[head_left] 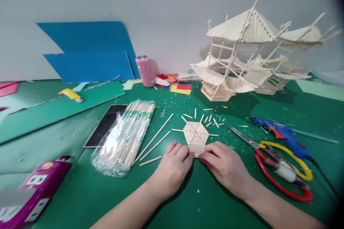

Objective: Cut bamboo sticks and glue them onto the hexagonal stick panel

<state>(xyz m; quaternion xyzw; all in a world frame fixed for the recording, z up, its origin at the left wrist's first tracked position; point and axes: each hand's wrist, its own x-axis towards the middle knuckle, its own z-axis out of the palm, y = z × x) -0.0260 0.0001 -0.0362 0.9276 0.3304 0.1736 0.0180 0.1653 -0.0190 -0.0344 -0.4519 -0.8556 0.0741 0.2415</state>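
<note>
Flat on the green table lies an octagonal panel of thin wooden sticks (196,133), with short sticks poking outward around its edge and a widening strip of sticks on the near side. My left hand (173,166) has its fingers curled and pinched at the strip's near left end. Opposite it, my right hand (227,166) pinches the near right end. The fingertips hide exactly what they grip, which appears to be the ends of the nearest stick. Loose long sticks (157,145) lie left of the panel, and short cut pieces (215,122) are scattered beyond it.
To the right lie scissors (282,166) and a blue glue gun (286,136). Stick pavilion models (242,57) stand at the back right. A bag of sticks (134,132) overlaps a dark phone (104,125) on the left. A pink flask (145,71) stands by the wall.
</note>
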